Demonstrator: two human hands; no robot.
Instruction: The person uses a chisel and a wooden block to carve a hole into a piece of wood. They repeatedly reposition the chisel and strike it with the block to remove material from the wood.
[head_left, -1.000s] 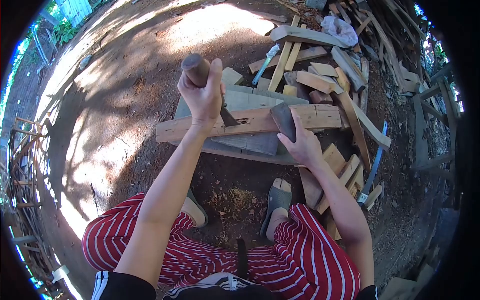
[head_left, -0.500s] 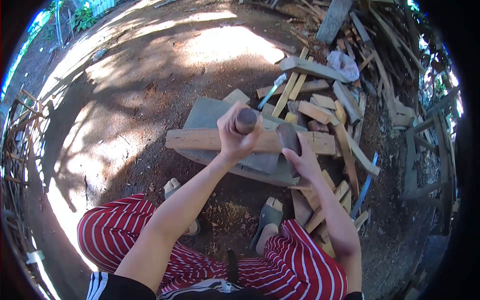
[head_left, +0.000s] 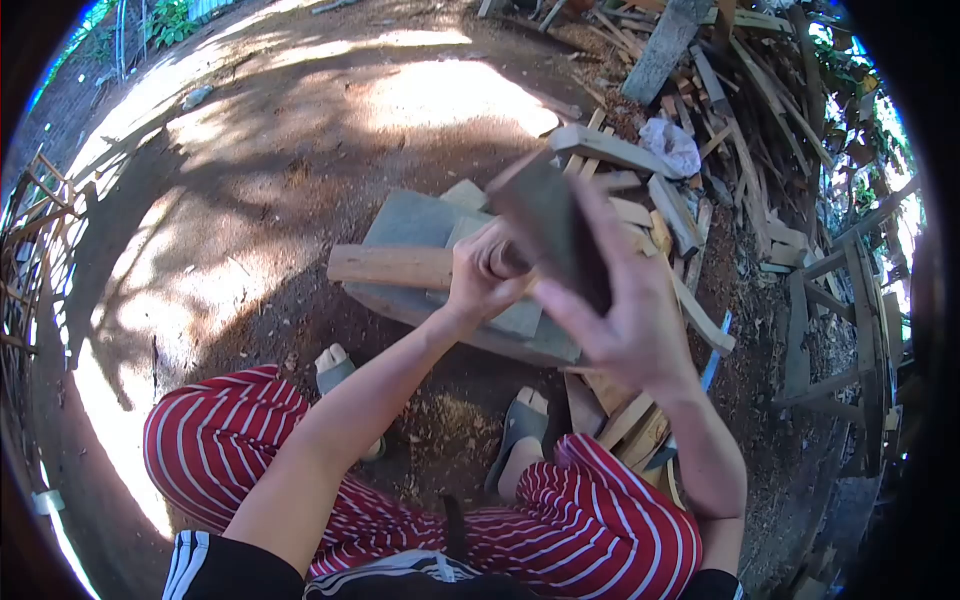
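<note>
My left hand (head_left: 478,278) is closed around the round wooden handle of a chisel (head_left: 508,260), which is set against a long pale plank (head_left: 388,267). The plank lies across a grey slab (head_left: 412,222) on the dirt. My right hand (head_left: 628,335) is raised toward the camera and grips a dark wooden block (head_left: 548,228), held above and just right of the left hand. The chisel's blade is hidden behind my hands.
A heap of scrap boards and offcuts (head_left: 690,215) lies to the right, with a white bag (head_left: 670,145) on it. More offcuts (head_left: 625,425) lie by my right knee. My sandalled feet (head_left: 335,368) (head_left: 520,425) rest on the dirt before the slab. A wire fence (head_left: 30,250) runs along the left.
My right hand has lifted the dark block up from the plank toward the camera. My left hand came down from its raised position and now holds the chisel handle low against the plank.
</note>
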